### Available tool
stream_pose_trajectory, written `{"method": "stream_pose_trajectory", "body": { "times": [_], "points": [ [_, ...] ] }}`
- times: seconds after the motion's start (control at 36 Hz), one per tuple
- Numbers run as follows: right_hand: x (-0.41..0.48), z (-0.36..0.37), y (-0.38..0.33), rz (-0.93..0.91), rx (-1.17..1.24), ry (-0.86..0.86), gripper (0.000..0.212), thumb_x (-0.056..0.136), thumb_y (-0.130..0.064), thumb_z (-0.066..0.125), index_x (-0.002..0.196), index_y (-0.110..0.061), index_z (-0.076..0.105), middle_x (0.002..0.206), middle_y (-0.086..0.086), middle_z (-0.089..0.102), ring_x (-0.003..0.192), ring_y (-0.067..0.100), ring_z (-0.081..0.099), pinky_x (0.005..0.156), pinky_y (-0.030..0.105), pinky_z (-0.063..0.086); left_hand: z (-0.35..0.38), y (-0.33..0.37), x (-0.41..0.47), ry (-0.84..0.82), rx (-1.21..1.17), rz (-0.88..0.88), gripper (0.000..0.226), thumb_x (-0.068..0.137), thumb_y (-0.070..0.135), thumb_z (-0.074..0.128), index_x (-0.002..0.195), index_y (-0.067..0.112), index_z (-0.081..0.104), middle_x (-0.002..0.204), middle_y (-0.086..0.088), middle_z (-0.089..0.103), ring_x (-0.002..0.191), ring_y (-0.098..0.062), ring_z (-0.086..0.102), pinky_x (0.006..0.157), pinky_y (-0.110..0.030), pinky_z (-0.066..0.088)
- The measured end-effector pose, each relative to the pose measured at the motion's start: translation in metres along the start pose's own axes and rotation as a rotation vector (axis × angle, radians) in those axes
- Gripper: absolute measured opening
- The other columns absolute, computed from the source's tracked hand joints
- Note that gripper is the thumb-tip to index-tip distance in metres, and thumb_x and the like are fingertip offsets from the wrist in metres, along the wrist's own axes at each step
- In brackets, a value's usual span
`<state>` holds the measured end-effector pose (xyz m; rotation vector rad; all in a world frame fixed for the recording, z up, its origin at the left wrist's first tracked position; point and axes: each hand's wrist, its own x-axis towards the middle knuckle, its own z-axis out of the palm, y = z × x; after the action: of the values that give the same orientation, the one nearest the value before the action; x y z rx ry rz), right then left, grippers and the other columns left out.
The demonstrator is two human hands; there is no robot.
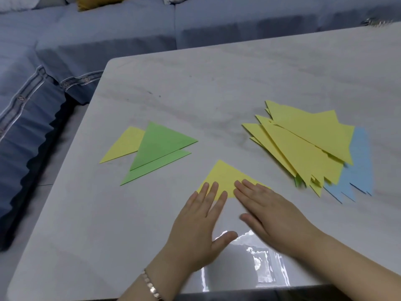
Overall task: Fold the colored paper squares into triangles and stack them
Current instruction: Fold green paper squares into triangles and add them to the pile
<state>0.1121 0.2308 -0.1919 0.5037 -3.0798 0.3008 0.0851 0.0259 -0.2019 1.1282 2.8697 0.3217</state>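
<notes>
Both hands flat on the table (pixel 217 83): left hand (pixel 199 227) and right hand (pixel 271 216) press fingertips onto the yellow triangle (pixel 225 177), each grip spread open, clasping nothing. Folded green triangles (pixel 158 148) lie left of it, the unfolded pile (pixel 308 144) right.

Both hands cover the near edge of the yellow triangle (pixel 225 177). The right hand (pixel 273 218) is blurred. The blue sheets (pixel 358 166) lie mostly buried (count unclear) under the yellow pile (pixel 308 144).

On the desk (pixel 217 88), folded triangles (pixel 156 148) lie left, a paper pile (pixel 308 144) right, one triangle (pixel 225 177) under both hands.
</notes>
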Motion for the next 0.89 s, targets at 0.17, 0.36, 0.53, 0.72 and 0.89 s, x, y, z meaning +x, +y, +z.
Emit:
{"method": "stream_pose_trajectory", "body": {
  "times": [0.17,0.36,0.53,0.72,0.89],
  "points": [
    [-0.018,-0.005,0.01,0.105,-0.027,0.017,0.059,0.099,-0.043,0.016,0.127,-0.009,0.056,0.135,0.005,0.051,0.127,0.016,0.045,0.109,0.024,0.015,-0.009,-0.006,-0.01,-0.02,0.033,-0.045,0.068,0.095,0.06,0.017,0.137,0.014,0.045,0.145,-0.004,0.04,0.135,-0.025,0.035,0.105,-0.037,0.024],
    [-0.029,-0.009,0.015,0.208,-0.057,0.074,0.055,0.096,-0.039,0.023,0.121,-0.007,0.061,0.131,0.006,0.054,0.124,0.023,0.049,0.109,0.03,0.021,-0.023,-0.014,-0.023,-0.032,0.06,-0.147,0.066,0.098,0.052,0.015,0.122,0.013,0.061,0.134,-0.006,0.054,0.122,-0.026,0.052,0.102,-0.036,0.029],
    [-0.03,-0.007,0.009,0.266,-0.067,0.157,0.061,0.097,-0.041,0.018,0.115,-0.004,0.064,0.125,0.008,0.06,0.12,0.025,0.053,0.102,0.034,0.026,-0.032,-0.029,-0.031,0.077,0.075,-0.233,0.065,0.099,0.046,0.017,0.102,0.012,0.072,0.121,-0.01,0.063,0.112,-0.029,0.06,0.098,-0.038,0.036],
    [-0.03,0.0,0.002,0.315,-0.023,0.269,0.065,0.097,-0.042,0.018,0.109,0.003,0.064,0.117,0.017,0.062,0.116,0.028,0.049,0.095,0.033,0.031,-0.056,-0.008,0.004,0.067,-0.053,-0.455,0.035,0.086,0.047,0.048,0.08,0.021,0.07,0.089,0.007,0.065,0.09,-0.019,0.061,0.072,-0.026,0.042],
    [-0.031,-0.003,0.002,0.321,-0.009,0.32,0.048,0.085,-0.038,0.043,0.099,0.001,0.067,0.104,0.012,0.065,0.097,0.028,0.06,0.086,0.033,0.042,-0.051,0.012,0.043,-0.013,-0.241,-0.668,0.078,0.074,0.049,0.069,0.137,0.024,0.029,0.116,-0.001,0.051,0.114,-0.022,0.043,0.083,-0.032,0.039]
  ]
}}
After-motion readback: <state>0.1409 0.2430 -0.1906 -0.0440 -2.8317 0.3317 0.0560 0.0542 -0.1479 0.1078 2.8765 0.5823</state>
